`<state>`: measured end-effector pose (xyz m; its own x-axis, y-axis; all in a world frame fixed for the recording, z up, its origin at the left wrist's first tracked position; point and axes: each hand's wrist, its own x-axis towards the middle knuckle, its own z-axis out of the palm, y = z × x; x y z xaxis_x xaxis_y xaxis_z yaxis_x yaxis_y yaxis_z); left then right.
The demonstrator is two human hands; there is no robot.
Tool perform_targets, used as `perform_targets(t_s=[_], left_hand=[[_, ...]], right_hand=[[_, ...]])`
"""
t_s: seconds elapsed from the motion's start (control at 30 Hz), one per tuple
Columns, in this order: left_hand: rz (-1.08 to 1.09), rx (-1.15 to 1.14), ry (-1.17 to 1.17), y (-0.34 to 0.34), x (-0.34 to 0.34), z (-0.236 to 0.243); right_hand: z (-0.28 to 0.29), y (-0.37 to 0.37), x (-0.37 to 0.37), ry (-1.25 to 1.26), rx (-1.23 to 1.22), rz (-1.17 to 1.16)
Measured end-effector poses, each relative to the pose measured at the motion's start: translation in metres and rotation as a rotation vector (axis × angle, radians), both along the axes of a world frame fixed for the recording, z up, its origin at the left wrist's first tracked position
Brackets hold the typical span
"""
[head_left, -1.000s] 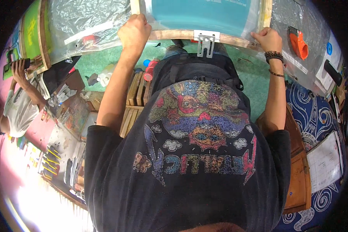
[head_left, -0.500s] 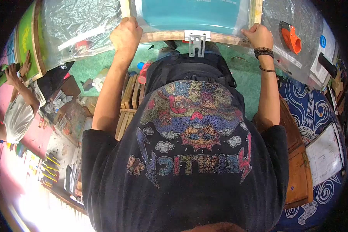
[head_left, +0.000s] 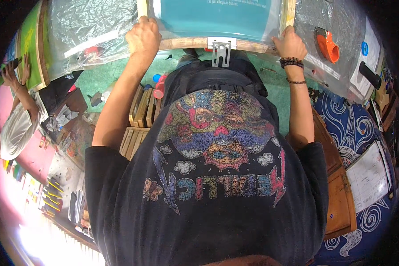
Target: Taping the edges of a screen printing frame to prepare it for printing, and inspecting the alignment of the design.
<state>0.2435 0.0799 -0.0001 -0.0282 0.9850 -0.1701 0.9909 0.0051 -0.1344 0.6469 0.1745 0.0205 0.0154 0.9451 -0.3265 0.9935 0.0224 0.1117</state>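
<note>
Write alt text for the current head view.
A person's left hand and right hand grip the near corners of a wooden frame around a teal panel, a metal bracket at the middle of its near edge. An orange tool lies on clear plastic to the right; another person in white is at far left.

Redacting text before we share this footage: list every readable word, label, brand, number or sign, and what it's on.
Wording not transcribed here; locations only:
Black T-shirt: large multicoloured block lettering across the chest, readable.
Wood-framed turquoise screen: small white print at the top, partly readable, upper part blurred.
White paper sheet at right, on the blue patterned cloth: faint marks, too small to read.
No other text is clear enough to read.
</note>
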Motion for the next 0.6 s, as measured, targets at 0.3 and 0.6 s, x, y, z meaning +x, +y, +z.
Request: perform_targets(t_s=[0.3, 0.6], left_hand=[[0.024, 0.077, -0.078, -0.005, -0.011, 0.006], [0.524, 0.094, -0.484, -0.055, -0.021, -0.004]], right_hand=[[0.006, 0.003, -0.007, 0.066, 0.251, 0.320], [-0.010, -0.008, -0.031, 0.368, -0.243, 0.258]])
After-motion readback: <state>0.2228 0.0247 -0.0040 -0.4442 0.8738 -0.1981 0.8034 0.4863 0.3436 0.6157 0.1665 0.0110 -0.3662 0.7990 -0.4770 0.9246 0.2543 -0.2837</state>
